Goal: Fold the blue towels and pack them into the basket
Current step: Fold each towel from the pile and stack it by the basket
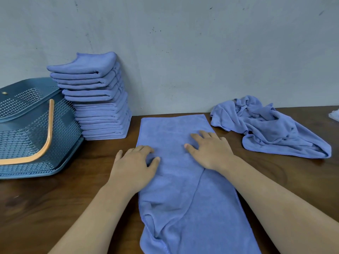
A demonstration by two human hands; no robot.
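A blue towel (174, 129), folded lengthwise into a long strip, lies on the brown table in front of me, running from the wall toward the near edge. My left hand (135, 162) rests flat on its left edge, fingers spread. My right hand (209, 147) presses flat on the towel's middle. A tall stack of folded blue towels (100, 99) leans against the wall at the left. Beside the stack stands the blue perforated basket (64, 125) with an orange handle, tilted. Crumpled blue towels (266, 129) lie at the right.
A grey wall (183, 52) closes off the table's far side. The brown wooden table (55, 198) shows bare wood at the front left. Something pale and partly cut off (334, 115) sits at the far right edge.
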